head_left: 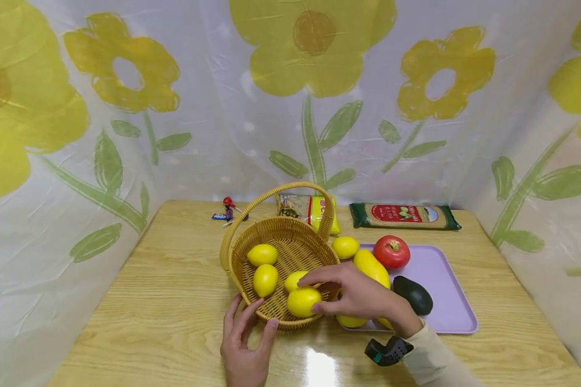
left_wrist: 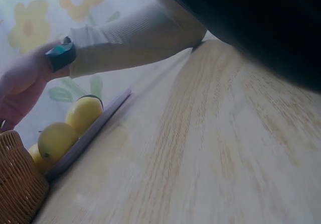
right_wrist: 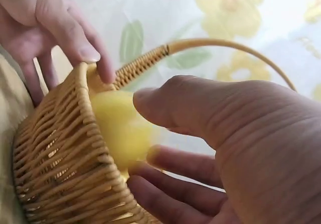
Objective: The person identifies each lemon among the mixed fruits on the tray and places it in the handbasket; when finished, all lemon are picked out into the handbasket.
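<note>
We saw right hand (head_left: 363, 295) fingers grasping a lemon (head_left: 303, 302) inside the basket (head_left: 252, 252); left hand (head_left: 244, 344) fingers relaxed against its rim.

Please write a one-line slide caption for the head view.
Right hand holds a yellow lemon inside the woven wicker basket; left hand steadies its rim.

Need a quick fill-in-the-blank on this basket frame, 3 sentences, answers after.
1. The right hand holds a lemon over the rim of the wicker ____.
2. The left hand steadies the basket at its ____ edge.
3. The tomato and avocado lie on the ____ tray.

Missing words: basket; near; purple
</note>
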`<state>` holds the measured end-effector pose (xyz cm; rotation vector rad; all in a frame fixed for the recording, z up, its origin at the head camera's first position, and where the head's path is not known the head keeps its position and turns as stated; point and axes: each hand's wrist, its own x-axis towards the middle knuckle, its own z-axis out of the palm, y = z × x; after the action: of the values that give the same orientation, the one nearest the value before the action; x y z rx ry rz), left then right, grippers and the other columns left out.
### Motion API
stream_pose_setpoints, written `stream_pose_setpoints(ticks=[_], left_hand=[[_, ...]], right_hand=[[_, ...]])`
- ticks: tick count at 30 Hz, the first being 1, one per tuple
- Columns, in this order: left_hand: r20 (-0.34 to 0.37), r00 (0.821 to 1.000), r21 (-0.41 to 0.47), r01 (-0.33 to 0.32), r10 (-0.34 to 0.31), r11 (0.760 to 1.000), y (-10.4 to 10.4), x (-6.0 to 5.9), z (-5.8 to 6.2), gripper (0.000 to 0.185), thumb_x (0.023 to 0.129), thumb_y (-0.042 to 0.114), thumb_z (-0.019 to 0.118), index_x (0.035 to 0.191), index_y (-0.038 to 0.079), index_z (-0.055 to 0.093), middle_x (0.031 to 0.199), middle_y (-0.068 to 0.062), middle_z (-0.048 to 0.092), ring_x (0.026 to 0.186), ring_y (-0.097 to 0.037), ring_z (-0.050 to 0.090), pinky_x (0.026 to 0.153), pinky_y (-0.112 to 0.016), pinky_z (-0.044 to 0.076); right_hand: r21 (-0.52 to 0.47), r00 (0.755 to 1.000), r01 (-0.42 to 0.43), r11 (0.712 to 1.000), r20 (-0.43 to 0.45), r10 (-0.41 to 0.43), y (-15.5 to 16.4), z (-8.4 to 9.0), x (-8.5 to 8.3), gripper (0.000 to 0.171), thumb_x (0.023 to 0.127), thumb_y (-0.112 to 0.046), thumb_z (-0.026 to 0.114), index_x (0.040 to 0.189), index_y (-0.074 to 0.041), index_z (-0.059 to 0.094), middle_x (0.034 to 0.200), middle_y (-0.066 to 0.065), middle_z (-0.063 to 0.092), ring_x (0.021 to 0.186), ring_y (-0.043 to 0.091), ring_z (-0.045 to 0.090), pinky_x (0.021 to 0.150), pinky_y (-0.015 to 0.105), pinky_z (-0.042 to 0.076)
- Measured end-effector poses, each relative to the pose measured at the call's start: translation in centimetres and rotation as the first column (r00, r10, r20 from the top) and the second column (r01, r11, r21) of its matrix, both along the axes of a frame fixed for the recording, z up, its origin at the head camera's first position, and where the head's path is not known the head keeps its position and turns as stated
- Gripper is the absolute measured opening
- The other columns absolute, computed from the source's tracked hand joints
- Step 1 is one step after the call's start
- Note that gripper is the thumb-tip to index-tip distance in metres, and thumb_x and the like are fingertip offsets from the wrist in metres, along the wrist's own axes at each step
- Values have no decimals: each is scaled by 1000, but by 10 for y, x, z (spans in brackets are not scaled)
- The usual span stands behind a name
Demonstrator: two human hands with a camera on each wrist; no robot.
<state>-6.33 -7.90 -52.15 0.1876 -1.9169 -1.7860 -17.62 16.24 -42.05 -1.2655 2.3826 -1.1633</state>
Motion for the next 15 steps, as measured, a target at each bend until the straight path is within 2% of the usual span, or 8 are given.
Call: stream_pose_setpoints(ticks=[3, 6, 8, 12, 13, 15], left_hand=[[-5, 1000, 7, -16, 16, 1000, 1, 0, -1, 42, 92, -3, 86, 132, 8, 78, 163, -12, 46, 140, -12, 60, 111, -18, 56], [-2, 1000, 22, -23, 23, 999, 2, 0, 0, 42, 92, -3, 86, 131, 10, 79, 164, -11, 47, 142, -13, 59, 112, -18, 56], [-2, 1000, 34, -26, 26, 999, 2, 0, 0, 42, 91, -4, 86, 130, 10, 79, 164, -12, 47, 142, -12, 59, 112, -19, 55], [-4, 999, 42, -32, 32, 999, 2, 1, -1, 43, 90, -6, 86, 131, 8, 79, 163, -13, 47, 141, -12, 59, 113, -21, 55], [-3, 999, 45, -32, 32, 998, 1, 1, -1, 44, 90, -6, 86, 131, 8, 79, 163, -13, 47, 142, -13, 59, 113, -21, 55], [-3, 999, 46, -34, 35, 998, 2, 1, -1, 44, 90, -6, 86, 131, 8, 79, 163, -12, 47, 142, -13, 58, 113, -21, 55]], right_hand=[[-35, 1000, -8, 999, 29, 9, -3, 2, -7, 45, 100, -23, 84, 142, -14, 73, 141, 5, 75, 119, 22, 76, 100, 43, 68], [-121, 997, 61, 991, 53, -55, 11, 5, -21, 39, 101, -18, 83, 139, -15, 75, 138, 4, 76, 118, 26, 76, 102, 44, 67], [-206, 991, 112, 972, 100, -93, 26, 3, -34, 36, 102, -11, 80, 138, -10, 75, 136, 12, 76, 118, 28, 77, 102, 42, 67], [-297, 965, 247, 922, 162, -207, 55, -9, -59, 34, 102, -2, 75, 136, -1, 74, 135, 26, 73, 124, 34, 74, 105, 33, 65], [-294, 957, 281, 914, 163, -242, 61, -13, -64, 34, 103, -2, 75, 136, 0, 73, 136, 28, 71, 125, 38, 72, 107, 34, 65], [-250, 933, 356, 900, 156, -325, 68, -20, -72, 34, 103, -6, 77, 136, -4, 74, 139, 24, 71, 131, 40, 69, 112, 37, 62]])
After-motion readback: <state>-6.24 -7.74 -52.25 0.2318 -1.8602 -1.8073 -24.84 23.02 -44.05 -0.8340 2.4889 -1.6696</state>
